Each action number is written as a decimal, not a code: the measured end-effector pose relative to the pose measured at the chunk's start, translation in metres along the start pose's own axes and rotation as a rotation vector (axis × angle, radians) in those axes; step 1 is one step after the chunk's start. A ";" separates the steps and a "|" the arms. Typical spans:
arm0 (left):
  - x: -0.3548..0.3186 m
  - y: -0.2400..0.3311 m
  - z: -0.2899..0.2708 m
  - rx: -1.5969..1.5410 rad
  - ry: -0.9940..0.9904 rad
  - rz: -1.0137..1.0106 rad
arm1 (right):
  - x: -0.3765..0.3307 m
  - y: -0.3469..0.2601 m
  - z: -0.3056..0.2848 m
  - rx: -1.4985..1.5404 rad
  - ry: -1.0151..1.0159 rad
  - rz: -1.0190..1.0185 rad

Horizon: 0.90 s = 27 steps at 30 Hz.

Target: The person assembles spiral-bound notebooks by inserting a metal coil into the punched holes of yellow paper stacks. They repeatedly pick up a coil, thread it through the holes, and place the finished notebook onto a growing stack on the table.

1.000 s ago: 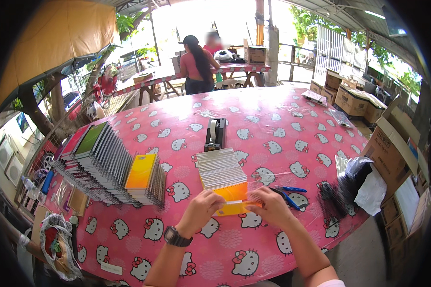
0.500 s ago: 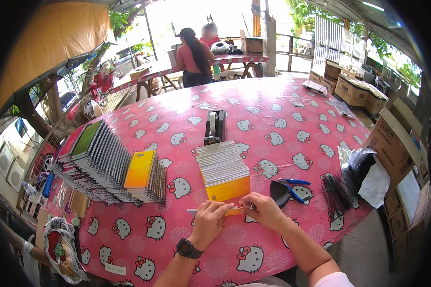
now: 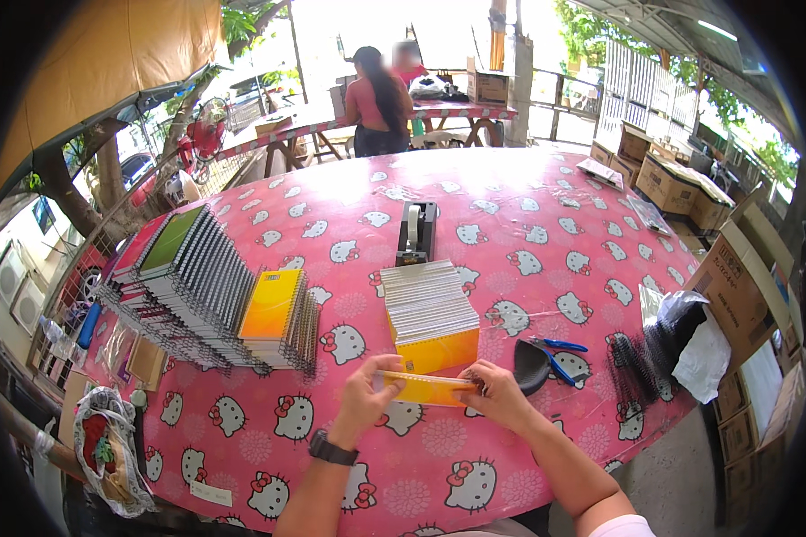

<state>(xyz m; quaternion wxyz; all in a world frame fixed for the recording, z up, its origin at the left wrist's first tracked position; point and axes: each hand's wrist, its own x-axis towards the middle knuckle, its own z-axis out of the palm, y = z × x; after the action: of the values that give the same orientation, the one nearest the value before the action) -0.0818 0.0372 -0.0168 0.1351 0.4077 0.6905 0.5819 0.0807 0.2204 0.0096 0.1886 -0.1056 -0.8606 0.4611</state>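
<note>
A thin yellow-orange notebook (image 3: 428,391), its long edge turned upward, is held between both hands just above the table. My left hand (image 3: 367,399) grips its left end, with the thumb on the near cover. At the right end, the fingers of my right hand (image 3: 496,394) pinch the upper edge; whether they also hold something small cannot be made out. Directly beyond my hands stands a packed row of notebooks (image 3: 432,304) with white page edges up and a yellow cover facing me. Pliers with blue handles (image 3: 566,367) lie right of my right hand, against a dark grey rounded object (image 3: 530,365).
Stacked spiral notebooks (image 3: 197,295) and yellow ones (image 3: 273,304) stand on the left. A black tape dispenser (image 3: 416,233) sits behind the row. Black wire coils (image 3: 638,380) and white paper (image 3: 700,349) lie right, near cardboard boxes (image 3: 734,277). Two people are at a far table.
The notebook has tilted so its yellow cover now faces me. My left hand has shifted left, its thumb now on the cover. The view has turned slightly left.
</note>
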 end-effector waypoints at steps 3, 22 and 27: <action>-0.004 0.000 0.025 -0.121 0.058 -0.015 | -0.003 0.005 0.008 0.021 0.077 -0.016; 0.000 0.016 0.020 0.229 0.173 0.382 | -0.005 -0.005 -0.002 0.001 0.105 -0.098; -0.013 0.044 0.047 0.626 0.182 0.510 | -0.004 -0.006 0.013 -0.025 0.117 -0.191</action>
<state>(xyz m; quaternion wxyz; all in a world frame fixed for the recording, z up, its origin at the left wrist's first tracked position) -0.0247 0.0605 0.0065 -0.2055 0.5340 0.7202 0.3923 0.0788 0.2062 0.0070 0.2804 -0.0522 -0.8600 0.4232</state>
